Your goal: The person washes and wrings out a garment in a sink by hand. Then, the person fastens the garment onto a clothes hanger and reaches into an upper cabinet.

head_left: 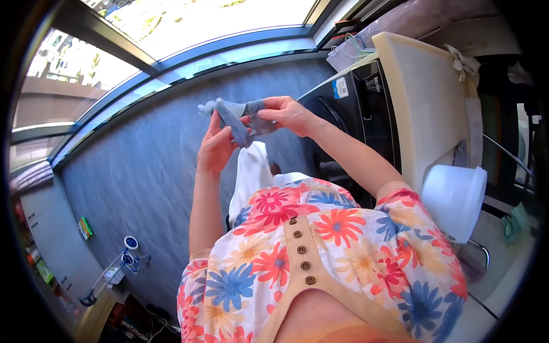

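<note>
Flowery shirt [337, 251] closest | left hand [217, 143] pinching small gray-blue cloth [233, 123] | right hand [289, 115] pinching gray cloth too (one piece or two, can't tell) | cloth up above floor [154, 171], lifted, not put down yet

Loose white blouse [366, 246], big splashy flowers all over in coral-red, blue and soft yellow-orange. Tan placket [294, 246] down the front with 5 dark, round patterned buttons [301, 250], matching tan neckline trim [271, 317]. Sleeves [400, 200] are short. White bottoms [250, 171] underneath, probably trousers, hard to tell from up here.
</note>
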The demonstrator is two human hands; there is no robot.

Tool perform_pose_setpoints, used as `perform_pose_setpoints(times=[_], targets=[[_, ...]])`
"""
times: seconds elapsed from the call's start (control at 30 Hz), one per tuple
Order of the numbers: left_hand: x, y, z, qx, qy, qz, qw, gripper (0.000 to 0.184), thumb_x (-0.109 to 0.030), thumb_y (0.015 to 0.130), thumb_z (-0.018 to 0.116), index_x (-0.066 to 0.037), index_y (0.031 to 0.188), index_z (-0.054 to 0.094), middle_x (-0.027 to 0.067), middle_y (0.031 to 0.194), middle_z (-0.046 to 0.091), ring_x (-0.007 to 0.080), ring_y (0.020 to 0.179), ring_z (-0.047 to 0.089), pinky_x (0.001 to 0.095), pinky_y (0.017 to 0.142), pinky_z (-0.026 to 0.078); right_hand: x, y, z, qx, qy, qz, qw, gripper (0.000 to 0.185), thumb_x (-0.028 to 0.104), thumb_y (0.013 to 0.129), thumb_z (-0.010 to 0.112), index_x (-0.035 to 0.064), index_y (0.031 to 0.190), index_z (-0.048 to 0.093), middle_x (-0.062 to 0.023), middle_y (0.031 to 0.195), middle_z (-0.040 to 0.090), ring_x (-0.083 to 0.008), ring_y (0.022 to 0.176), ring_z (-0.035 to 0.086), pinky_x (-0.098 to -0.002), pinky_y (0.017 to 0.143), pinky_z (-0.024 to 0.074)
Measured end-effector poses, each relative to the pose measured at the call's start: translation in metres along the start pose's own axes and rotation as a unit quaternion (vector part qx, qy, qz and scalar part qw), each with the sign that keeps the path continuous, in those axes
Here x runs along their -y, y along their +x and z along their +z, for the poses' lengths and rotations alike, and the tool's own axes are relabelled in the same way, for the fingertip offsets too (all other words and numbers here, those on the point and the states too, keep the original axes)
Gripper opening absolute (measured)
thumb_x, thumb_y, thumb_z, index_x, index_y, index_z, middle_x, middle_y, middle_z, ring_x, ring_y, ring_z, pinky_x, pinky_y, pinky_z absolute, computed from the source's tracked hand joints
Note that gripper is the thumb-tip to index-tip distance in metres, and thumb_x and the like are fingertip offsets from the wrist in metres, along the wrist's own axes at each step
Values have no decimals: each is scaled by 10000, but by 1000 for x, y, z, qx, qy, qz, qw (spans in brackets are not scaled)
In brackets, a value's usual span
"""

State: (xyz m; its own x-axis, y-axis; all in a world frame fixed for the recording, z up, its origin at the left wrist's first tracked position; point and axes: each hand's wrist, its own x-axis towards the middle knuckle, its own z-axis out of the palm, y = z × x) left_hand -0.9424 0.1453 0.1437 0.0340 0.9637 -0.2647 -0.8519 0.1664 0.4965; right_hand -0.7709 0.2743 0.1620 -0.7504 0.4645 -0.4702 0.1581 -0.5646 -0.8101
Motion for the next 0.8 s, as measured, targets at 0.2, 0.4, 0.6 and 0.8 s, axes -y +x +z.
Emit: perform_pose_setpoints(times=[0.2, 0.4, 0.6, 0.8], targets=[[-26, 63, -11, 5, 5, -52, 999, 552, -75, 831, 491, -174, 1335, 289, 86, 1239, 461, 251, 1102, 490, 429, 881, 408, 37, 63, -8, 23, -288, -49, 956, 274, 184, 814, 577, 41, 1046, 600, -50, 897, 608, -127, 835, 541, -248, 706, 455], [-66, 116, -9, -24, -7, -110, 994, 549, -57, 797, 544, -87, 1301, 326, 117, 1013, 596, 268, 949, 586, 388, 829, 455, 67, 103, -55, 69, -196, 101, 973, 306, 211, 826, 565, 23, 1065, 595, -24, 865, 614, -97, 749, 547, -234, 664, 452], [-71, 161, 15, -8, 20, -116, 993, 581, -26, 788, 544, -101, 1314, 308, 133, 1060, 567, 269, 967, 575, 386, 824, 463, 125, 101, -76, 94, -144, 166, 971, 403, 324, 810, 582, 137, 1164, 535, -47, 965, 596, -140, 832, 579, -325, 684, 498], [-71, 192, 31, -49, 5, -85, 995, 611, -2, 774, 531, -111, 1328, 297, 124, 1099, 537, 259, 1014, 542, 383, 880, 421, 162, 126, -80, 114, -203, 144, 962, 381, 308, 819, 582, 111, 1141, 529, -19, 839, 588, -96, 725, 543, -258, 604, 460]])
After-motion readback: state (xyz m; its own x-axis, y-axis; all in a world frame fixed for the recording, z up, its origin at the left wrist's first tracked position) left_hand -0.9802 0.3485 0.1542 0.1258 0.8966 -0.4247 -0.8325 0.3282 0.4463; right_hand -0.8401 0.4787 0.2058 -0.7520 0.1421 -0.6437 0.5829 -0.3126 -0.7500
